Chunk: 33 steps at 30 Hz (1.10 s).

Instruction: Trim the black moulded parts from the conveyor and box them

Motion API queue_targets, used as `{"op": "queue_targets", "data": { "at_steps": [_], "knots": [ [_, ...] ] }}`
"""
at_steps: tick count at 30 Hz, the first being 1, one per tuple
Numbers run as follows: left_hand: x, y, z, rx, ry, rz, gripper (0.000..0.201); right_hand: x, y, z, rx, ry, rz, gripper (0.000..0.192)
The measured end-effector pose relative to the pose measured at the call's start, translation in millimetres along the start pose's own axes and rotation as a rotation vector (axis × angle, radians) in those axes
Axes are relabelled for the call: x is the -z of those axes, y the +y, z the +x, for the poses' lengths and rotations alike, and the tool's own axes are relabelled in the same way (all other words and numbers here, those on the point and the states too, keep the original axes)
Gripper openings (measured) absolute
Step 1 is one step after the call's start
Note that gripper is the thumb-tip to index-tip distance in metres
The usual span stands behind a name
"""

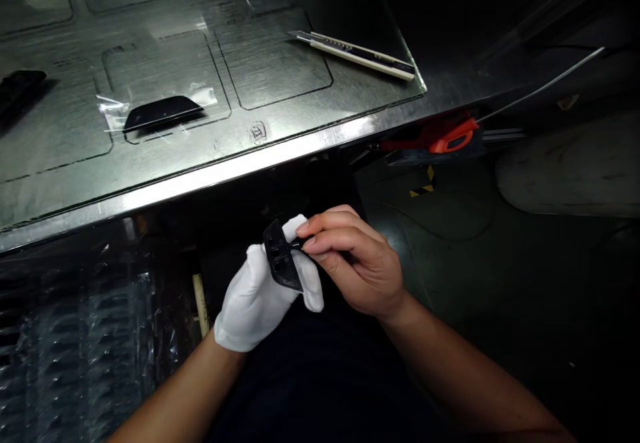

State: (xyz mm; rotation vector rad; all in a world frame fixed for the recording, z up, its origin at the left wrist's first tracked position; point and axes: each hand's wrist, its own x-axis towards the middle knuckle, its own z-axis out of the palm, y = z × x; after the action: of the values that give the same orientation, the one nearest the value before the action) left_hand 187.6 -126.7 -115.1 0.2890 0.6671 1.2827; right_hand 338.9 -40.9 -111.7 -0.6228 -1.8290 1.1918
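Black part gripped between thumb and fingers of gloved left hand, in front of metal table; bare right hand just right of part, fingertips pinching thin dark piece

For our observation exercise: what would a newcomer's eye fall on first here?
First, at lower middle, the white-gloved left hand holds a black part while the bare right hand pinches a dark piece beside it. Above, a knife lies near the right corner of the metal table; a red-orange tool shows below its edge.

Dim floor; bright glare along table edge.
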Motion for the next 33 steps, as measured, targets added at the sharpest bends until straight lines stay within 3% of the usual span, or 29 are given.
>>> {"op": "queue_targets", "data": {
  "at_steps": [7,12,18,22,26,33],
  "knots": [
    [4.8,9,-5,-0.014,-0.005,-0.05,0.043,-1,3,-3,-0.049,-0.071,0.023,0.028],
    [9.0,13,-3,-0.031,-0.02,-0.012,0.038,-2,3,-3,-0.086,-0.128,-0.024,0.024],
    [8.0,15,-2,0.021,0.031,0.022,0.038,-7,3,-3,-0.401,-0.095,0.098,0.034],
    [10.0,17,-3,0.026,0.002,0.052,0.037,0,4,8,-0.58,-0.257,0.215,0.018],
    [14.9,13,-5,0.048,-0.065,0.071,0.038,11,6,16,-0.77,-0.404,0.452,0.021],
    [12.6,18,-5,0.099,-0.127,0.086,0.045,23,2,26,-0.754,-0.552,0.417,0.018]
  ]
}}
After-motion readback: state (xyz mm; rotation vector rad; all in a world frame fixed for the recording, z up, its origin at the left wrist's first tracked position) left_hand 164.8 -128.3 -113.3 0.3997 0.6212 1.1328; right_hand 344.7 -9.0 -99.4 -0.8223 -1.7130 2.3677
